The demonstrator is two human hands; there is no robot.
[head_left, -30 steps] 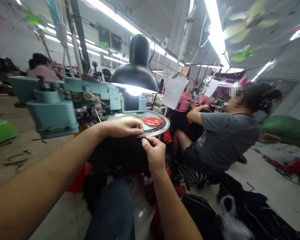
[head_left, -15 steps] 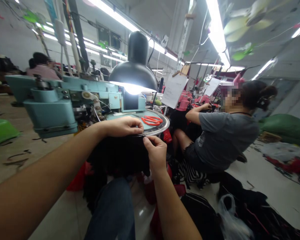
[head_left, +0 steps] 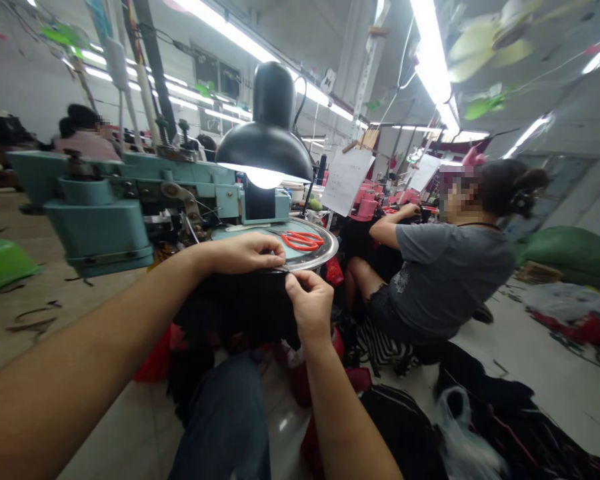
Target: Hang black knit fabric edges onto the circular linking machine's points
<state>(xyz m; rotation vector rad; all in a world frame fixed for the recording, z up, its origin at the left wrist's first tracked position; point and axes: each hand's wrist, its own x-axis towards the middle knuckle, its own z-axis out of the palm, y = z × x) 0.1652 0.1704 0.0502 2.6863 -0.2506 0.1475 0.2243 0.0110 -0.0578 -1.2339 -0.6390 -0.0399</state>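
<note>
Black fabric (head_left: 245,303) hangs down in front of a round-edged metal machine table (head_left: 330,248). At its top edge my left hand (head_left: 255,253) pinches the cloth, fingers curled closed. Close beside it on the right, my right hand (head_left: 311,300) grips the same edge between thumb and forefinger. The two hands' fingertips nearly meet. Just beyond them, scissors with orange-red handles (head_left: 303,240) lie on the table. The fine detail of the edge between the fingertips is too small to make out.
A black lamp (head_left: 265,150) shines over the table. The teal machine (head_left: 100,223) stands at left. A seated co-worker in a grey shirt (head_left: 440,267) is at right. Black garments (head_left: 520,427) and a clear plastic bag (head_left: 463,433) lie on the floor. A paper sheet (head_left: 347,180) hangs behind.
The view has shifted very slightly. Both hands keep their hold on the black fabric in nearly the same place.
</note>
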